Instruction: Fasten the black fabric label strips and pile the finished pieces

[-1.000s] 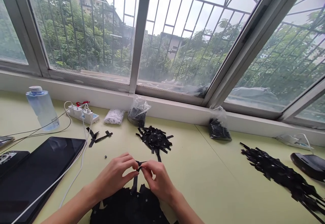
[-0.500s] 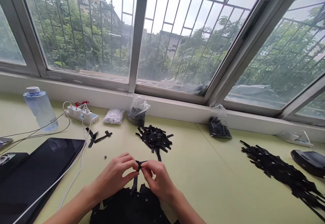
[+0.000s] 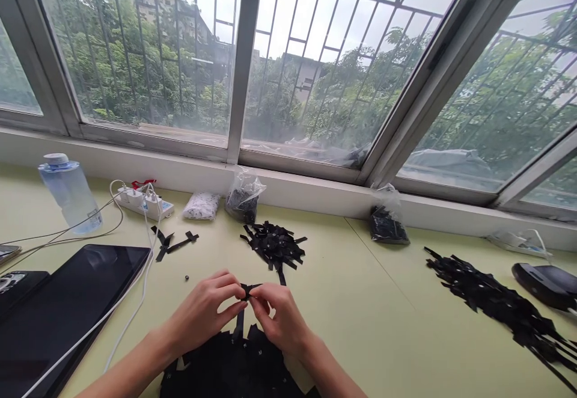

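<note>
Right, head view, the only one: left hand [image 3: 205,303] and right hand [image 3: 280,312] meet above the table [image 3: 360,320], each closed in a thumb-and-finger pinch on a small black strip [image 3: 246,290]; fingertips hide part of it, so can't tell exactly how it is folded; gripping from both sides probably keeps a limp, narrow piece steady; a tail of black fabric [image 3: 240,324] hangs below the fingers; can't tell if it's the same piece.

Near heap [image 3: 234,365] of black pieces sits under the wrists, presumably for short reach; middle pile [image 3: 273,244] lies just beyond the fingers, likely for the same reason; long pile [image 3: 491,302] is well apart at right, perhaps to avoid mixing.

Two clear bags [image 3: 243,199] [image 3: 388,220] stand against the window wall, likely out of the way; power strip [image 3: 144,205] sits by that wall too, its white cable trailing over the tablet [image 3: 85,290], left of the hands.
</note>
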{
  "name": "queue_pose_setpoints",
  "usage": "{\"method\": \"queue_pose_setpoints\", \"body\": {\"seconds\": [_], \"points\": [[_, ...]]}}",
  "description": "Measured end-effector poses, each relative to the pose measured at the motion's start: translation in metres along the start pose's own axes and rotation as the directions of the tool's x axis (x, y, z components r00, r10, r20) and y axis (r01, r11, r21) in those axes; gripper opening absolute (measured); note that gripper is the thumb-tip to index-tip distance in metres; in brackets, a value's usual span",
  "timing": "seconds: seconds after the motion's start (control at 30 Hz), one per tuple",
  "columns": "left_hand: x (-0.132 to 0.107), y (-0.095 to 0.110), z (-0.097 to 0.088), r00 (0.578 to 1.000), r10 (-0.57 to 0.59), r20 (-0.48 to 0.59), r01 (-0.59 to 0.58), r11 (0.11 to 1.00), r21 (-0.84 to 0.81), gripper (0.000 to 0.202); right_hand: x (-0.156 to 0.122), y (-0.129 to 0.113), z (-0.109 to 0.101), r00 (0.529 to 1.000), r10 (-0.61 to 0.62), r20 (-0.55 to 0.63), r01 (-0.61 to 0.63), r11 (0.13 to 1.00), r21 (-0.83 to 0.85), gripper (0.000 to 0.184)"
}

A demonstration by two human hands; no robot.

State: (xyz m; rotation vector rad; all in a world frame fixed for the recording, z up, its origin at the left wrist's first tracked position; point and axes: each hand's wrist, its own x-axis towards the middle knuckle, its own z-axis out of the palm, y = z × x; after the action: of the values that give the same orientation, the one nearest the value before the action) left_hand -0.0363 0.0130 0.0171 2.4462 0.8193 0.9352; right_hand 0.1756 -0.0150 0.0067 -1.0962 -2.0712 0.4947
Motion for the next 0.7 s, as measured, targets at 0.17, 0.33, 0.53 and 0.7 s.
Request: {"method": "queue_pose_setpoints", "body": {"seconds": [0.17, 0.33, 0.53, 0.7], "points": [[0.0006, 0.0009, -0.0006, 1.000, -0.002, -0.003, 0.002, 1.000, -0.001, 0.009, 0.0006, -0.0003, -0.0009, 1.000, -0.004, -0.004, 0.004, 1.000, -0.005, 0.014], [0.0005, 0.0002, -0.0007, 1.000, -0.015, -0.003, 0.014, 1.000, -0.012, 0.011, -0.0003, 0.0007, 0.0008, 1.000, -0.003, -0.014, 0.003, 1.000, 0.004, 0.014], [-0.0007, 0.0001, 0.0004, 1.000, -0.027, 0.011, 0.028, 0.999, -0.027, 0.011, -0.0001, -0.0008, 0.0002, 1.000, -0.010, -0.012, 0.010, 1.000, 0.001, 0.013], [-0.0001, 0.0003, -0.0004, 1.000, -0.018, -0.001, 0.018, 1.000, -0.019, 0.012, -0.0006, 0.0006, 0.0017, 1.000, 0.008, -0.006, -0.008, 1.000, 0.010, 0.015]]}}
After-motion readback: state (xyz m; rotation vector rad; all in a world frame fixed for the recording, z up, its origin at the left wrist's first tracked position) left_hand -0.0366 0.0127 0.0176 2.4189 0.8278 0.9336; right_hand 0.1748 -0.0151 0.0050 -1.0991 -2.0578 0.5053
